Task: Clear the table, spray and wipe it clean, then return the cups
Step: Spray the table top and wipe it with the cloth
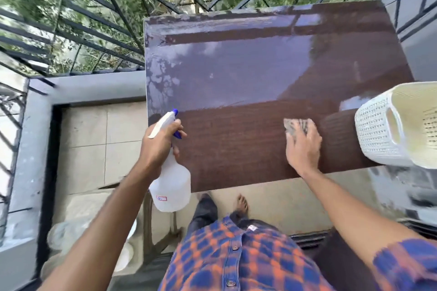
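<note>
Gripping spray bottle (170, 184) in left hand (159, 146) at table (236, 73) edge; pressing cloth (296, 126) flat under right hand (303, 146), fingers spread.

Left hand (163, 146) grips spray bottle (171, 184) at the neck, fingers (177, 125) wrapped under the blue trigger, nozzle over the counter (248, 73) edge. Right hand (303, 146) flat on counter, cloth (296, 126) under its fingertips. White basket (378, 130) just right of those fingers. Counter's far half wet.
</note>
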Demonstrator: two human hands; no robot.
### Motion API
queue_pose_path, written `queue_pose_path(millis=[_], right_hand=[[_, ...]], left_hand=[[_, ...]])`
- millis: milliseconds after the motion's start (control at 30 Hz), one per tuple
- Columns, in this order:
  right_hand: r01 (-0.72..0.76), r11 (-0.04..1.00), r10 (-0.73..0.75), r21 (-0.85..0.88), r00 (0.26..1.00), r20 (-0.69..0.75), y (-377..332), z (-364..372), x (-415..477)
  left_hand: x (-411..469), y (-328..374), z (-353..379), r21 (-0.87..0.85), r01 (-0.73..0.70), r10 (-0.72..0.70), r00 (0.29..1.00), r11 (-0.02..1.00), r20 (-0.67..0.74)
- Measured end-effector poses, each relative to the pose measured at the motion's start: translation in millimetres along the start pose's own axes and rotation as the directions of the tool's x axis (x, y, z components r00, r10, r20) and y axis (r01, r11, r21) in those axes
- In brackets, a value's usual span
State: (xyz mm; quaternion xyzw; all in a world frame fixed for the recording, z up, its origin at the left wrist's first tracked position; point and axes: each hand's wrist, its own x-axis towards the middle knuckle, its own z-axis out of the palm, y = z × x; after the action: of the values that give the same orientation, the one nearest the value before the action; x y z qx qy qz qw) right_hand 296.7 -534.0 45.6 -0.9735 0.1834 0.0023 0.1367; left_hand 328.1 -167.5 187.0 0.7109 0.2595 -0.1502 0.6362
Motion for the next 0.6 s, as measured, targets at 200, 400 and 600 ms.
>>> queue_pose_path(millis=[200,400,600], right_hand=[[0.508,0.861,-0.505,0.008,0.854,0.123,-172.4,47.7,-36.2],[0.813,0.527,-0.848,0.248,0.482,0.222,-177.6,68.2,-133.5],[0.576,0.795,-0.601,0.191,0.79,0.12,6.2,15.7,-91.0]], left_hand=[[-25.0,-13.4,17.8,-0.02,-0.003,0.002,0.999,1.0,-0.044],[-49.6,-24.6,27.7,-0.153,0.049,-0.058,0.997,0.987,-0.06],[-57.4,-35.1,41.9,-0.078,0.057,-0.061,0.997,0.995,-0.048]])
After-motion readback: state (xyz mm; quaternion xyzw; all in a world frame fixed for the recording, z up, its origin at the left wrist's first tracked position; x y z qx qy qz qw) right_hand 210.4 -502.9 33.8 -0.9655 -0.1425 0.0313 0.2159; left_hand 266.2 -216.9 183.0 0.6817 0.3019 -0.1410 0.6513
